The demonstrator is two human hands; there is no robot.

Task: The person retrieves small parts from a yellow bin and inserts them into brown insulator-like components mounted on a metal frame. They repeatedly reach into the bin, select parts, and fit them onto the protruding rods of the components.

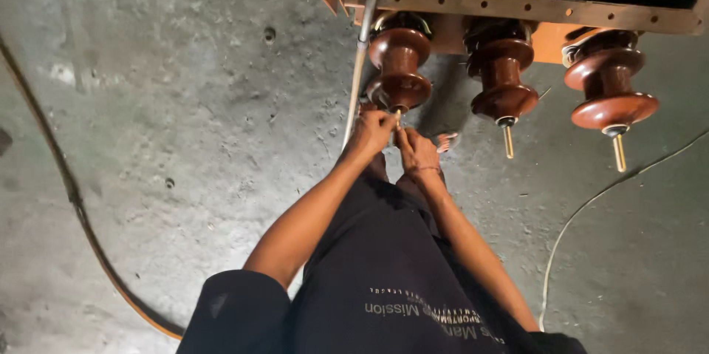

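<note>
Both hands met at the tip of the leftmost of 3 brown glazed insulators that stood out from an orange metal housing (550,40) at the top of the view. The left hand (371,132) had its fingers closed around the brass stud (398,112) where it left the skirt of the leftmost insulator (399,66); whether they pinched the stud itself or a small nut on it could not be told, since the knuckles hid the contact. The right hand (416,151) sat just beside it, touching the left, fingers curled together below the stud tip, and what it gripped was also hidden.

The middle insulator (502,69) and the right insulator (609,88) stood free, each with a bare threaded stud pointing out toward the person.

Judged by the gloss and ribbed shape, the insulator was porcelain: hard, heavy for its bulk, smooth enough to slip in a sweaty grip, and likely to chip at the thin skirt edges if knocked or levered. The stud looked stiff and slender, and the better place to take hold, close to the porcelain, where a twist would not bend it. The body seemed best held around the waist between skirts.

A grey pipe (362,51) ran down beside the leftmost insulator, and a thin cable (569,228) lay on the concrete floor (185,103).
</note>
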